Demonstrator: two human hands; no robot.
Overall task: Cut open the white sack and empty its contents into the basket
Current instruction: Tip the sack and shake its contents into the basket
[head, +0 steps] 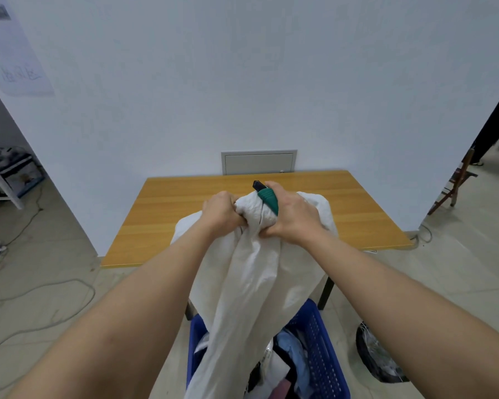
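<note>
While our fingers are curling tight into the bunched top of the white sack (251,269), we are holding it up over the blue basket (320,349). Our left hand (222,211) is gripping a fistful of the cloth on its left side, fingers clamped into the folds. Our right hand (293,214) is gripping the cloth on the other side and is also holding a green-handled utility knife (267,198) against it, the dark tip pointing up and away from us above the knuckles. We cannot tell whether the blade is touching the cloth. The two hands are sitting close together, with only a puff of sack between them. The sack is hanging down in long folds between our forearms, its lower end reaching into the basket, where light blue, white and dark fabric items (288,355) are lying beside it. The basket is standing on the floor just in front of a wooden table (343,203), which is set against a white wall. A grey cable (41,295) is trailing across the floor on the left, and a dark round object (375,355) is lying on the floor right of the basket.
</note>
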